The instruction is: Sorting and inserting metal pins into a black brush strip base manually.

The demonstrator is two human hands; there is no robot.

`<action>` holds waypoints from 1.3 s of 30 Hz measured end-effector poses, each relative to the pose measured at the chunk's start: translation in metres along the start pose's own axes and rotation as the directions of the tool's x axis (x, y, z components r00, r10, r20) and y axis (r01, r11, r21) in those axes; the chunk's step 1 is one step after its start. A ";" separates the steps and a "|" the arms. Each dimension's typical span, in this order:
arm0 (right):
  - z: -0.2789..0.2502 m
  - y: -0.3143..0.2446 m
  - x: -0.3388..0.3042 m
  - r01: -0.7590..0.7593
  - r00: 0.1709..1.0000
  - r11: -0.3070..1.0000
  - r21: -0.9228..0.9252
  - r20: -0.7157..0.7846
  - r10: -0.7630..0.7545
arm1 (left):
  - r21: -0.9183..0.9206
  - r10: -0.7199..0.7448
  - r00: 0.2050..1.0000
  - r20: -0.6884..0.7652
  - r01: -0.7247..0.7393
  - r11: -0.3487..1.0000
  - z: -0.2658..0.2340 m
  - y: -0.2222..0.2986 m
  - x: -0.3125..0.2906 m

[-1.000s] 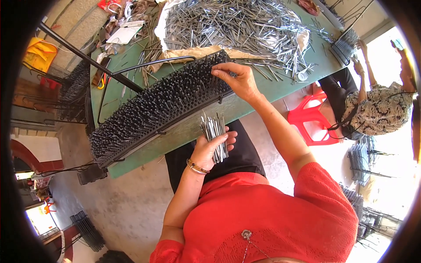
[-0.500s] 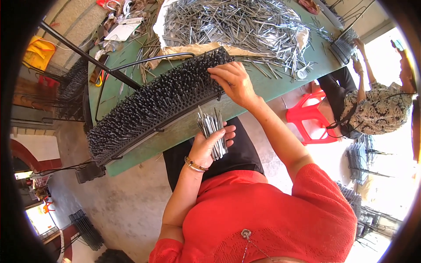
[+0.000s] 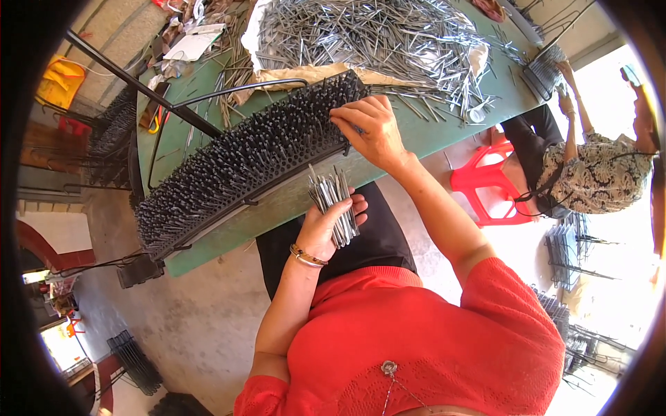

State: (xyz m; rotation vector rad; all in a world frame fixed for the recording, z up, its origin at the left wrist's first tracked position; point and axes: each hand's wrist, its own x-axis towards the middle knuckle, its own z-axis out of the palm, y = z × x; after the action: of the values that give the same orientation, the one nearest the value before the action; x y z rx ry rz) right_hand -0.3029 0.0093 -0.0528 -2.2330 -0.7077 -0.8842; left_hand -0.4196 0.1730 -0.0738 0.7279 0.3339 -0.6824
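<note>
My left hand (image 3: 320,229) is closed around a bundle of thin silvery metal rods (image 3: 336,206), their tips pointing up and away from me. Over the right end of a long, slightly curved black rack (image 3: 243,156), my right hand (image 3: 373,132) has its thumb and fingers pinched together at the holes. Whatever lies between those fingertips is too small or hidden to name. Dark rods stand upright in dense rows along the rack, while several holes along its near right edge show bare. Behind it, a large heap of loose metal rods (image 3: 374,38) lies on crumpled tan wrapping (image 3: 305,75).
The rack lies across a green table (image 3: 225,236); black metal bars (image 3: 139,87) rise over its left part. At right, another person (image 3: 596,180) works at a similar rack (image 3: 544,68), near a red plastic stool (image 3: 479,182). More racks stand on the floor both sides.
My left hand and its rods have shifted very slightly left and upward. The right hand stays at the rack's right end, nearly still.
</note>
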 end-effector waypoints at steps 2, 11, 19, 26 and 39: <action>-0.003 -0.006 0.006 0.011 1.000 1.000 -0.026 0.012 -0.011 | 0.021 0.026 0.999 -0.019 -0.026 0.999 -0.002 0.000 0.001; -0.039 -0.036 -0.013 -0.761 0.566 0.590 0.271 0.722 0.398 | 0.082 0.111 0.993 -0.026 -0.109 0.991 0.004 0.007 -0.002; -0.041 -0.017 -0.035 -0.860 0.508 0.265 0.437 0.672 0.539 | -0.014 0.135 0.990 -0.052 -0.135 0.991 0.014 0.001 0.011; -0.039 0.012 0.006 -0.533 0.811 0.598 0.599 0.160 0.563 | 0.109 0.102 0.994 -0.032 -0.098 0.989 0.032 0.007 0.022; -0.008 0.049 -0.001 -0.418 0.892 0.621 0.663 0.168 0.420 | 0.084 0.015 0.998 -0.060 -0.010 0.996 0.022 -0.003 0.031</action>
State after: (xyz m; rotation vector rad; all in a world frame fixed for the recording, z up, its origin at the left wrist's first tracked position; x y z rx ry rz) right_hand -0.2740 -0.0287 -0.0664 -1.5968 -0.3769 -0.2963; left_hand -0.3975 0.1419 -0.0753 0.8312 0.3573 -0.6667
